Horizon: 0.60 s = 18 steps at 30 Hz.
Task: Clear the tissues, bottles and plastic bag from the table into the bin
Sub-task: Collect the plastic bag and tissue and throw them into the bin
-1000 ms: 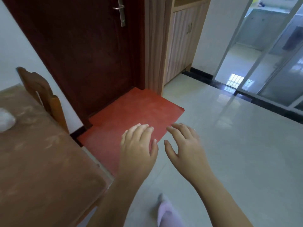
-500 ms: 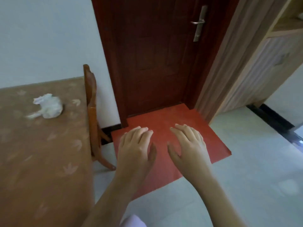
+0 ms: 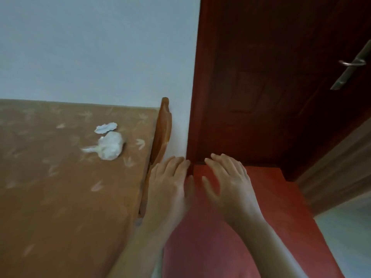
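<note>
On the table [image 3: 50, 197], the plastic bag [image 3: 111, 145] lies tail leftward — left hand [image 3: 168, 185], right hand [image 3: 230, 183] relaxed, empty.

Brown leaf-patterned table [image 3: 60, 197], white tissues [image 3: 110, 145]

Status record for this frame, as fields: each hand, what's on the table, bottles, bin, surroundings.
left hand: open, empty, in the air beside the chair
right hand: open, empty, above the red mat
table: brown patterned cloth
on table: white bag, looks knotted; crumpled tissue just behind it
bottles: none in view
bin: not in view
background: dark red door with metal handle; white wall
</note>
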Available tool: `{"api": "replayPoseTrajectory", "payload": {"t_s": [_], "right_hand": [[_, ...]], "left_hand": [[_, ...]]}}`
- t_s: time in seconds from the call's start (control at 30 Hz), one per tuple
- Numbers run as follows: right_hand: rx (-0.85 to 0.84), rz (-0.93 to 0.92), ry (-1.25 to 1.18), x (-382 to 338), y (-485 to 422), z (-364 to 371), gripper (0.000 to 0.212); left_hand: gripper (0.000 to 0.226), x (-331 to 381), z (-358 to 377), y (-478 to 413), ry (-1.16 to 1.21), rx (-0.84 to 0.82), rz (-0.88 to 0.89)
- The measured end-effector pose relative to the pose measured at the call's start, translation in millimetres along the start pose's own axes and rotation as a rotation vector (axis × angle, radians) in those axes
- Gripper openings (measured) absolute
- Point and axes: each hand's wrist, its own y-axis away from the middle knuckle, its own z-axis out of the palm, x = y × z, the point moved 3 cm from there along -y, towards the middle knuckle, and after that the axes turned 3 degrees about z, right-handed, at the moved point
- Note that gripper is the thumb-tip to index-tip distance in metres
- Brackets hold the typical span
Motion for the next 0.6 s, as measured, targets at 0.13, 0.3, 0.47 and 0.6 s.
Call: {"api": "replayPoseTrajectory", "payload": {"t_s": [0.13, 0.3, 0.47, 0.6], "right_hand": [[-0.060, -0.078, -0.057, -1.6, -36.2, 32.6, 0.043], [-0.104, -0.238, -0.149, -15.0, -88.2, 71.9, 0.040], [-0.177, -0.399, -0.216, -23.2, -154.2, 113.1, 0.042], [-0.259, -0.523, -0.265, -25.2, -211.3, 137.3, 0.043]], "left_hand": [[0.033, -28.9, 2.4, -20.4, -0.068, 0.019, -0.088], [0.034, -72.5, 6.2, -35.9, -0.177, 0.032, -0.249], [0.038, -111.4, 16.9, -65.1, -0.280, 0.096, -0.394], [0.038, -132.9, 24.9, -99.1, -0.365, 0.156, -0.529]]}}
